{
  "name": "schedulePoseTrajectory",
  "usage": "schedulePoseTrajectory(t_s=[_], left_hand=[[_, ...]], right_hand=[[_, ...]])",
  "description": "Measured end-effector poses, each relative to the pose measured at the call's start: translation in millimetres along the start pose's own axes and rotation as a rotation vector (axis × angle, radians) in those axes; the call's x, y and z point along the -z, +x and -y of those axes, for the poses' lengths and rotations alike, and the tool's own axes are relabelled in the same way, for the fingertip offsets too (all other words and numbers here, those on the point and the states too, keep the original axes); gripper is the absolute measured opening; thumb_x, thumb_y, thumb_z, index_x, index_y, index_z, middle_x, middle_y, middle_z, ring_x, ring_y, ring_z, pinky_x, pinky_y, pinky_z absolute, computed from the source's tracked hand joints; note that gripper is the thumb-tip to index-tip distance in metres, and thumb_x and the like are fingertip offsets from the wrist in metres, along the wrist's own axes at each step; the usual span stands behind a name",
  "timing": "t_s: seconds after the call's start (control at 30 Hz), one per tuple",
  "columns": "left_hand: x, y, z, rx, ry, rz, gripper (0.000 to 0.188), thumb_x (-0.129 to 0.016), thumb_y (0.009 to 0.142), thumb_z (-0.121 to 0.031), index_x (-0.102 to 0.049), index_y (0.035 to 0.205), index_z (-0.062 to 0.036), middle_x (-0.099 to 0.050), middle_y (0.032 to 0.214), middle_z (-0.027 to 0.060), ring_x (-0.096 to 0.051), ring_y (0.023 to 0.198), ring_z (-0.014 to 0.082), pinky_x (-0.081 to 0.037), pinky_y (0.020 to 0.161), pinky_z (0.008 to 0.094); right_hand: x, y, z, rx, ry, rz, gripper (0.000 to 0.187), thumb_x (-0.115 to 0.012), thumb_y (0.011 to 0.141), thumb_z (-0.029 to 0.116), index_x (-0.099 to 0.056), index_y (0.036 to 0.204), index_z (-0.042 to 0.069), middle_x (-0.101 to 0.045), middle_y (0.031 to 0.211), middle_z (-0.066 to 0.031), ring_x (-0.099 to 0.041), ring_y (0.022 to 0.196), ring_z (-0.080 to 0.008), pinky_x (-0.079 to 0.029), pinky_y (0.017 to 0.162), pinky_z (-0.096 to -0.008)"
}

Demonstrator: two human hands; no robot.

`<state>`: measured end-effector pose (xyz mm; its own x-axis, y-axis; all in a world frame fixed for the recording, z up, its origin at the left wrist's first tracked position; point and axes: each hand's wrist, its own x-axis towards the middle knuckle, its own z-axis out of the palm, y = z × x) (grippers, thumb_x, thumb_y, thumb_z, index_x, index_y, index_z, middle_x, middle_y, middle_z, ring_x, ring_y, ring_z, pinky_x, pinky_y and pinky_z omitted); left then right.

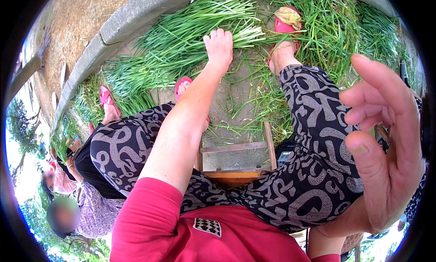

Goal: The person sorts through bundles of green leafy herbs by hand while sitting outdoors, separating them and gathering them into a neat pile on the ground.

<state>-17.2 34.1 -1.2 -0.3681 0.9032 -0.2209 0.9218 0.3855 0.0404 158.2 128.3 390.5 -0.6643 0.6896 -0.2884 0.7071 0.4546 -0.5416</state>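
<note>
My left hand (219,47) reaches forward to a wide pile of long, thin green leaves that look like garlic chives (190,35). Its fingers are bent down over the leaves just beside their pale ends, and the fingertips are hidden. Raised close on the right, above my knee, my right hand (402,157) is open. Its thumb and fingers stand apart in a loose curve, and I see nothing held between them.
A wooden stool (236,174) is between my legs. Loose leaves (334,32) surround my right foot, which wears a red sandal (288,20). A curved stone kerb (127,19) edges the ground. Another person (97,207) sits at the left, with a red shoe (108,96) nearby.
</note>
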Motion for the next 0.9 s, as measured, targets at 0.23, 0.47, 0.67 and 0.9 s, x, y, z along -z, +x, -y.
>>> schedulePoseTrajectory(t_s=[0.23,0.47,0.67,0.9], left_hand=[[-3,-30,22,-0.263,-0.273,-0.206,0.049,-0.075,0.052,-0.008,-0.052,0.095,-0.0092,-0.052,0.109,0.0073,-0.05,0.102,0.0268,-0.037,0.087,0.0418],[-14,-54,24,-0.352,-0.237,-0.185,0.043,-0.072,0.053,-0.006,-0.052,0.091,-0.0082,-0.051,0.119,0.0093,-0.046,0.115,0.0274,-0.035,0.096,0.0429],[-13,-27,15,-0.269,-0.135,-0.231,0.027,-0.064,0.065,-0.007,-0.054,0.09,-0.009,-0.055,0.108,0.0071,-0.046,0.112,0.0257,-0.032,0.094,0.0495],[-14,-18,11,-0.177,-0.016,-0.056,0.049,-0.079,0.056,-0.019,-0.052,0.097,-0.0122,-0.056,0.098,0.0043,-0.05,0.099,0.0232,-0.032,0.091,0.0456]], right_hand=[[-1,-3,-4,0.021,0.025,-0.036,0.06,-0.06,0.081,0.042,-0.053,0.122,-0.001,-0.059,0.092,-0.0077,-0.05,0.076,-0.0116,-0.039,0.069,-0.0245],[-3,-4,0,0.002,-0.019,-0.026,0.06,-0.058,0.082,0.043,-0.052,0.123,-0.001,-0.059,0.092,-0.0076,-0.05,0.076,-0.0116,-0.038,0.07,-0.0242],[2,-3,-1,0.045,-0.072,0.03,0.059,-0.058,0.083,0.041,-0.052,0.124,-0.001,-0.059,0.093,-0.0078,-0.05,0.076,-0.0114,-0.038,0.07,-0.0241],[-6,-3,-2,0.057,-0.009,-0.026,0.053,-0.058,0.082,0.035,-0.053,0.122,0.0,-0.058,0.093,-0.0074,-0.049,0.076,-0.011,-0.038,0.069,-0.0239]])
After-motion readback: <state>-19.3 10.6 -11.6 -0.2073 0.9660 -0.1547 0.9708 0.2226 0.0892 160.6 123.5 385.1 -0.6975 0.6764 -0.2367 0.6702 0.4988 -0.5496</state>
